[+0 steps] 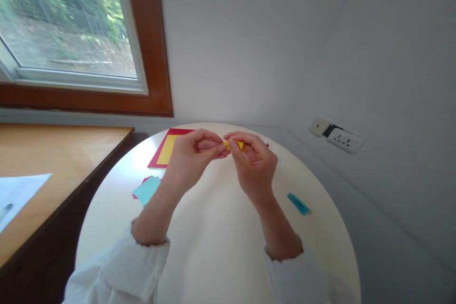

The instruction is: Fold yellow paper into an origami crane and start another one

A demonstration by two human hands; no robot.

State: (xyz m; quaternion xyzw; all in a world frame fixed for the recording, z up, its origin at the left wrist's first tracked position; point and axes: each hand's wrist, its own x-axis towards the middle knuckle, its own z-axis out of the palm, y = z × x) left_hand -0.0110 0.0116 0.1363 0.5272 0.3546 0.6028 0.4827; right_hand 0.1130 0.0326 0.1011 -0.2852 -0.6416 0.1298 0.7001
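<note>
Between my two hands, above the far half of the round table, is a small piece of folded yellow paper. My left hand pinches its left end between thumb and fingertips. My right hand grips the other end, thumb pressed on top of the folds. The fingers cover much of the paper, so its full shape is hidden. Behind my left hand lie larger red and yellow paper sheets, partly covered by it.
The white round table stands against the wall. Light-blue and red paper squares lie left, narrow blue strips right. A clear round dish is partly hidden behind my right hand. A wooden desk with a paper sheet is at left.
</note>
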